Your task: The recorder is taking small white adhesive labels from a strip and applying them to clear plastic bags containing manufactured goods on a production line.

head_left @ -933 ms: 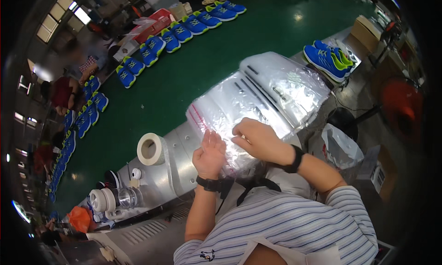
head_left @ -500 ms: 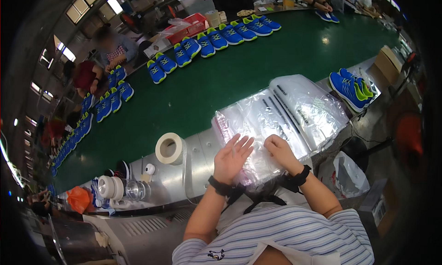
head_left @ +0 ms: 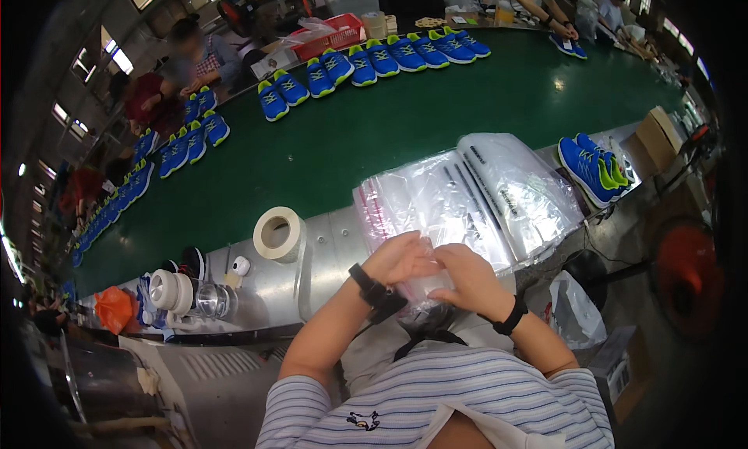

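Note:
My left hand (head_left: 403,259) is over the near edge of a stack of clear plastic bags (head_left: 421,199), its fingers stretched toward my right hand. Close beside it, my right hand (head_left: 470,280) has its thumb and fingers apart, their tips close to the left fingers. Pale, see-through plastic shows between the two hands; whether either one touches it I cannot tell. To the right of the flat bags, a clear bag with dark print (head_left: 518,188) lies partly curled over the stack.
A tape roll (head_left: 277,235) stands left of the bags, with a clear bottle (head_left: 214,299) and an orange bag (head_left: 114,309) farther left. Blue shoes (head_left: 590,172) sit at the right. More blue shoes (head_left: 407,53) line the green table's far side (head_left: 327,145), where other people work.
My hands have come together over the near edge of the bags. The right hand has gone from a fist to spread thumb and fingers. The view has shifted slightly.

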Demonstrator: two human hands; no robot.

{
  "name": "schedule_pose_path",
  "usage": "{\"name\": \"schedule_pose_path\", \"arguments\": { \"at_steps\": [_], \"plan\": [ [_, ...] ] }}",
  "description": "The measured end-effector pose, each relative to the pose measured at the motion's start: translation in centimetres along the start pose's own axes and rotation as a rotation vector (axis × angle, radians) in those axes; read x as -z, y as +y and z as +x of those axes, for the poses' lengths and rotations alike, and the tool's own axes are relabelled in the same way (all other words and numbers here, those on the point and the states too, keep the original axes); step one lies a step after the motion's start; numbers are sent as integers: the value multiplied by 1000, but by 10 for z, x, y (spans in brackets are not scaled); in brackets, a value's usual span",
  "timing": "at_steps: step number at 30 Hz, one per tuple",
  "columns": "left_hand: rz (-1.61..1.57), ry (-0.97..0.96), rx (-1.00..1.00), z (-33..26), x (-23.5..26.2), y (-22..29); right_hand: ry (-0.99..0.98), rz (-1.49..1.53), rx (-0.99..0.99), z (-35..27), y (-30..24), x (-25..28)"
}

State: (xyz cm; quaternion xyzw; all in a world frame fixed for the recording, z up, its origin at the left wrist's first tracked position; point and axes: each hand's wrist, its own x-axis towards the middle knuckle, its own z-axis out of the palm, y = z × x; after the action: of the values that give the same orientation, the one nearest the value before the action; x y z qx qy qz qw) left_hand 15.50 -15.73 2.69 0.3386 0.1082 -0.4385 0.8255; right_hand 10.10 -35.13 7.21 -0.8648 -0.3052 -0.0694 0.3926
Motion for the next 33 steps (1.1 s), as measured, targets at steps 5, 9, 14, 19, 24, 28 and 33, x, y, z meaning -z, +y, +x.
{"name": "schedule_pose_path", "arguments": {
  "at_steps": [5,9,14,19,24,28,33],
  "plan": [
    [165,283,-378,-58,-29,-25,53,-317,105,-4,16,-30],
    [210,189,-370,-48,-5,-54,42,42,-205,16,25,-20],
    [153,247,-429,-52,-8,-68,301,900,-753,26,48,44],
    [194,499,-638,-102,12,-82,774,707,-722,-12,79,111],
    [341,711,-720,-136,15,-78,704,549,-567,-25,76,114],
    [430,266,-667,-92,-26,-51,389,139,23,13,45,63],
    [105,144,-394,-59,-10,-34,5,-68,176,20,12,-14]
  ]
}}
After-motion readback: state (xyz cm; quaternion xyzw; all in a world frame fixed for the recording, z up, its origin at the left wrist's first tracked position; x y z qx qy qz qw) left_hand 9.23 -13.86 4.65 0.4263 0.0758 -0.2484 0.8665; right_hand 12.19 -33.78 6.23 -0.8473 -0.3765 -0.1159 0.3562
